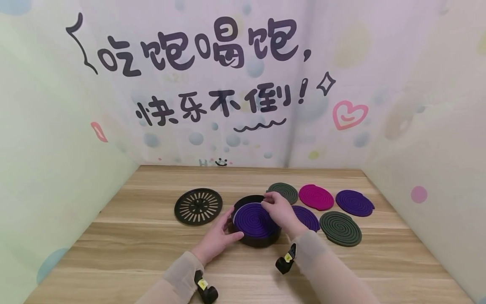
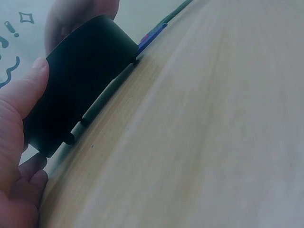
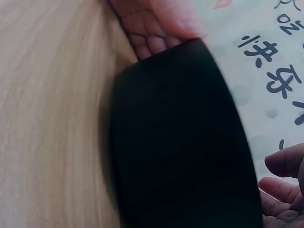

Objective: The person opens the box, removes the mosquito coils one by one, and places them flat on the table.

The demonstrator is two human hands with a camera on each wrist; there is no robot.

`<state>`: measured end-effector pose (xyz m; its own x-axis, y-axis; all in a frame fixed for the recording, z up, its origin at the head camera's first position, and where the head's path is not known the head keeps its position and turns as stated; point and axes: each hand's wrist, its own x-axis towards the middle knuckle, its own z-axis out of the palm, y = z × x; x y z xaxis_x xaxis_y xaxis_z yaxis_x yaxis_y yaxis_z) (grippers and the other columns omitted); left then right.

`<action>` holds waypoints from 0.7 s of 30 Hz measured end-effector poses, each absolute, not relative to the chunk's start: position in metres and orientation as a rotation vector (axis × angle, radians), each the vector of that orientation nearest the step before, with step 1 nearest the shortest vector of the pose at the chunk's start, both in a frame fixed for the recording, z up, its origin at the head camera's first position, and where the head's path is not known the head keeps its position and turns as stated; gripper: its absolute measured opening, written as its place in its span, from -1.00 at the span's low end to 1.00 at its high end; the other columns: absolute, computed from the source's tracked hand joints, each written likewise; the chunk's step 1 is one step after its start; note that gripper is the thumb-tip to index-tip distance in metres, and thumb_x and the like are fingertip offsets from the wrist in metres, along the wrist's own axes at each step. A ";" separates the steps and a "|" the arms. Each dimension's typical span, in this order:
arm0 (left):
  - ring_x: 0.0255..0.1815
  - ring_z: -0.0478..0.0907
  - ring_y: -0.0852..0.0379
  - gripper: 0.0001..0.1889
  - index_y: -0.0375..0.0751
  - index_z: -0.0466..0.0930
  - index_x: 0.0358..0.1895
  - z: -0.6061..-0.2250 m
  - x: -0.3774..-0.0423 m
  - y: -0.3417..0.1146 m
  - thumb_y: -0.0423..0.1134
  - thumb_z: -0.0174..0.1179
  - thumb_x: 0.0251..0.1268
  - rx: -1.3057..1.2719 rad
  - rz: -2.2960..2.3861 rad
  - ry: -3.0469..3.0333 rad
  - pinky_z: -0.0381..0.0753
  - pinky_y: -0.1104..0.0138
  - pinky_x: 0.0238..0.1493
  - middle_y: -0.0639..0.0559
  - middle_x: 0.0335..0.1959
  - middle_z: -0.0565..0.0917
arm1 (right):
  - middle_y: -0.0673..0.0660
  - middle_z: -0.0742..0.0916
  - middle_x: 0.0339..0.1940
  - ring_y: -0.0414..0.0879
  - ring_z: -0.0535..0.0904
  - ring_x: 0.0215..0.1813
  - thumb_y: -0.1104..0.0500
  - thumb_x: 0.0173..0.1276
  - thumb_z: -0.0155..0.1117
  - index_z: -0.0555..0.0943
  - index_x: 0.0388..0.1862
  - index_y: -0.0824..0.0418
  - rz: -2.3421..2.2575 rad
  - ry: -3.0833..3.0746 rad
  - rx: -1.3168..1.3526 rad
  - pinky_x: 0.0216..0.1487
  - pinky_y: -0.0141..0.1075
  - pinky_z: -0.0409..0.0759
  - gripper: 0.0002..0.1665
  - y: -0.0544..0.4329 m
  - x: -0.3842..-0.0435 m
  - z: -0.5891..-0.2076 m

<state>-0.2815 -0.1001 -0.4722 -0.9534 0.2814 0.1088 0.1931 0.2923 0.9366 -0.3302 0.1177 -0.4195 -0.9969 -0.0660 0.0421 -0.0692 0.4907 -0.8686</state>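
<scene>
A purple mosquito coil [image 1: 255, 220] lies in a round black mosquito coil holder [image 1: 258, 241], a pale rim showing at its left. My left hand [image 1: 217, 237] grips the holder's left side; in the left wrist view its thumb [image 2: 35, 83] presses the dark wall and its fingertips are near the bottom edge. Over the holder's back right rim is my right hand [image 1: 280, 211], fingers loosely bent beside the coil. The right wrist view has its thumb and fingertips [image 3: 280, 190] slightly apart, with nothing visible between them.
A black slotted lid [image 1: 198, 206] lies left of the holder. To the right are green coils [image 1: 340, 228] [image 1: 284, 193], a magenta coil [image 1: 316, 197] and purple coils [image 1: 355, 203] [image 1: 306, 218], one partly behind my right hand. Walls enclose the wooden table [image 1: 152, 253] at the back and sides.
</scene>
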 end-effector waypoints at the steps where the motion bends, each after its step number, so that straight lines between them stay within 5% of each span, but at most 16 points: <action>1: 0.39 0.18 -0.37 -0.14 -0.16 0.01 0.52 -0.469 -0.279 -0.099 -0.19 0.32 0.23 0.452 1.769 2.465 0.27 -0.09 0.33 -0.35 0.46 0.11 | 0.21 0.63 0.10 0.11 0.50 0.19 0.17 0.42 0.16 0.46 0.22 0.31 1.551 -2.720 0.132 0.23 0.03 0.44 -0.56 0.117 -0.330 -0.420; 21: 0.40 0.19 -0.30 -0.08 -0.07 0.04 0.52 -0.485 -0.291 -0.104 -0.01 0.37 0.15 0.486 1.761 2.450 0.25 -0.05 0.35 -0.28 0.47 0.12 | 0.28 0.62 0.15 0.18 0.48 0.23 0.15 0.36 0.20 0.50 0.18 0.31 1.152 -2.872 0.163 0.25 0.07 0.40 -0.55 0.108 -0.328 -0.423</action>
<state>-0.2906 -0.1045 -0.4849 -0.9458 0.3039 0.1145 0.2054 0.2867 0.9357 -0.3283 0.1076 -0.4231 -0.9935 -0.0818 0.0790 -0.1137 0.7183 -0.6864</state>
